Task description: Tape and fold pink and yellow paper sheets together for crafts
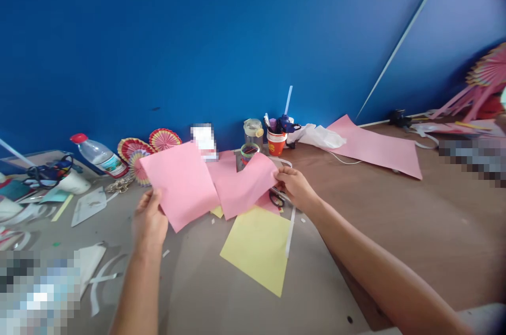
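My left hand pinches the lower left edge of a pink paper sheet, raised above the table and tilted. My right hand grips the right edge of a second pink sheet, which bends upward on that side. The two sheets meet or overlap in the middle. Just below my right hand are black-handled scissors, partly hidden; whether the hand touches them I cannot tell. More pink paper shows behind the held sheets. A yellow paper sheet lies on the table in front.
Along the blue wall stand a red-capped bottle, paper fans, a jar and a red cup of tools. At the right lie a white plastic bag and a large pink sheet. Paper scraps litter the left.
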`<state>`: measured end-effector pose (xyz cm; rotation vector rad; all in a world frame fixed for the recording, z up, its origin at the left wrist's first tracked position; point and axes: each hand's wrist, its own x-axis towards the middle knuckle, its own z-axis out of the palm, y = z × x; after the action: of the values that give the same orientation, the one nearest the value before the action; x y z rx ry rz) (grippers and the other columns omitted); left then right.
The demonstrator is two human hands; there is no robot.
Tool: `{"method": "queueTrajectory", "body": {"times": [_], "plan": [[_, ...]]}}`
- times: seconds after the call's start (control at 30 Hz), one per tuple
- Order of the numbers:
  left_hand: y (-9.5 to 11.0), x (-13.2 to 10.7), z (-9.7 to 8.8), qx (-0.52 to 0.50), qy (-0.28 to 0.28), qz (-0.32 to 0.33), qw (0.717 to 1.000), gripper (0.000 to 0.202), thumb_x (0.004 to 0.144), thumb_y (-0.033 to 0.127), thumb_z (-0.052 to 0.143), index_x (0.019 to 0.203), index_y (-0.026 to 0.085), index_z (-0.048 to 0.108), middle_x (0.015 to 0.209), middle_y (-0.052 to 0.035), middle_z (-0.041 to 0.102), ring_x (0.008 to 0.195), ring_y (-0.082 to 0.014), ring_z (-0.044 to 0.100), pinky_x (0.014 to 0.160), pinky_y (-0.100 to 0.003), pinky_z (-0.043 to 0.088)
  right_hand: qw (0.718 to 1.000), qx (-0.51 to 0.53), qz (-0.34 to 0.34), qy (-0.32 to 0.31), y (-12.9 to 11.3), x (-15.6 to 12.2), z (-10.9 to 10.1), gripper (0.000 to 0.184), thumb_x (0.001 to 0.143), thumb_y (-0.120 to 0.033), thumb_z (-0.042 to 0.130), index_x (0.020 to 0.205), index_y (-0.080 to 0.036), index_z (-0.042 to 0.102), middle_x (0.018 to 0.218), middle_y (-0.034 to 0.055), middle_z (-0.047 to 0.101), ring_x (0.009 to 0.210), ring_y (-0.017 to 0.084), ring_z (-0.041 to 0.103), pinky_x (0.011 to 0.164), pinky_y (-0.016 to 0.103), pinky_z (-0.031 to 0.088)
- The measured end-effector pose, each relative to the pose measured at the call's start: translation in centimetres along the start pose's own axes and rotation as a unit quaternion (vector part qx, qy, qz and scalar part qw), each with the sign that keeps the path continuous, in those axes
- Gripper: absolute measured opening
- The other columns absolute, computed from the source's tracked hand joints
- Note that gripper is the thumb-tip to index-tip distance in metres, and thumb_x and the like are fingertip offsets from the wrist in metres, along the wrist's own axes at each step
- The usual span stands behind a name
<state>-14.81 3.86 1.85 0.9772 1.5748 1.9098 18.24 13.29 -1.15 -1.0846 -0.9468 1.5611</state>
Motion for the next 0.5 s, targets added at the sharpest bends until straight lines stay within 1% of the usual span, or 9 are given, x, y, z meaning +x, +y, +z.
{"method": "queueTrajectory", "body": {"times": [0.1,0.17,0.27,0.33,0.4,0.43,0.47,0.5], "plan": [[-0.4,0.1,-1.0,-0.083,0.021,-0.014,0.996,0.032,0.062,0.042,0.077,0.076,0.021,0.057,0.081,0.0028,0.067,0.078,-0.0159,0.063,0.076,-0.031,0.052,0.999,0.018,-0.002,0.034,0.6,1.9,1.2,0.019,0.06,-0.025,0.069,0.065,-0.017,0.053,0.052,-0.0069,0.051,0.044,0.006,0.045,0.044,0.019,0.035],[-0.7,-0.1,-1.3,-0.123,0.027,-0.024,0.992,0.03,0.06,0.037,0.08,0.075,0.021,0.06,0.08,0.0031,0.068,0.079,-0.0156,0.064,0.078,-0.031,0.053,0.999,0.031,0.003,0.04,1.1,2.5,2.0,0.017,0.062,-0.024,0.067,0.065,-0.017,0.051,0.05,-0.0076,0.05,0.043,0.006,0.044,0.044,0.02,0.036],[-1.1,-0.1,-1.7,-0.169,0.025,-0.037,0.985,0.025,0.064,0.032,0.08,0.078,0.021,0.064,0.083,0.0034,0.07,0.083,-0.0155,0.065,0.081,-0.029,0.053,0.998,0.059,0.008,0.025,0.9,2.0,2.8,0.017,0.06,-0.022,0.065,0.063,-0.018,0.049,0.05,-0.0072,0.049,0.045,0.008,0.047,0.046,0.022,0.04],[-1.2,0.1,-2.3,-0.193,0.027,-0.037,0.98,0.02,0.07,0.031,0.077,0.085,0.024,0.065,0.087,0.0049,0.072,0.088,-0.0142,0.065,0.086,-0.027,0.051,0.997,0.081,0.001,0.009,-0.1,1.0,3.1,0.018,0.057,-0.021,0.065,0.061,-0.019,0.048,0.05,-0.0068,0.049,0.046,0.009,0.048,0.048,0.022,0.041],[-1.4,0.5,-3.2,-0.251,0.017,-0.036,0.967,0.017,0.078,0.029,0.07,0.094,0.025,0.065,0.092,0.0059,0.073,0.095,-0.0126,0.064,0.092,-0.024,0.048,0.995,0.101,-0.013,-0.01,-1.4,0.1,3.4,0.017,0.054,-0.02,0.065,0.061,-0.018,0.049,0.052,-0.0066,0.05,0.048,0.008,0.048,0.05,0.021,0.042],[-1.5,0.7,-3.8,-0.314,0.002,-0.036,0.949,0.017,0.083,0.029,0.065,0.099,0.023,0.064,0.095,0.0052,0.073,0.098,-0.0123,0.064,0.096,-0.024,0.045,0.993,0.111,-0.02,-0.019,-2.1,-0.3,3.7,0.017,0.053,-0.019,0.065,0.062,-0.017,0.05,0.052,-0.0067,0.05,0.049,0.007,0.047,0.051,0.02,0.042],[-1.6,0.9,-4.3,-0.385,-0.027,-0.044,0.922,0.019,0.086,0.029,0.062,0.103,0.022,0.063,0.096,0.0045,0.074,0.101,-0.0122,0.063,0.1,-0.024,0.042,0.992,0.121,-0.028,-0.027,-2.8,-0.5,4.1,0.016,0.053,-0.019,0.064,0.063,-0.017,0.051,0.053,-0.0069,0.049,0.05,0.007,0.048,0.052,0.02,0.042],[-1.8,1.1,-4.9,-0.411,-0.042,-0.047,0.909,0.02,0.088,0.031,0.058,0.105,0.022,0.062,0.096,0.0048,0.074,0.101,-0.0121,0.063,0.103,-0.026,0.039,0.99,0.129,-0.036,-0.035,-3.5,-0.6,4.7,0.016,0.054,-0.019,0.064,0.063,-0.017,0.051,0.053,-0.0069,0.049,0.051,0.007,0.048,0.053,0.02,0.042]]}}
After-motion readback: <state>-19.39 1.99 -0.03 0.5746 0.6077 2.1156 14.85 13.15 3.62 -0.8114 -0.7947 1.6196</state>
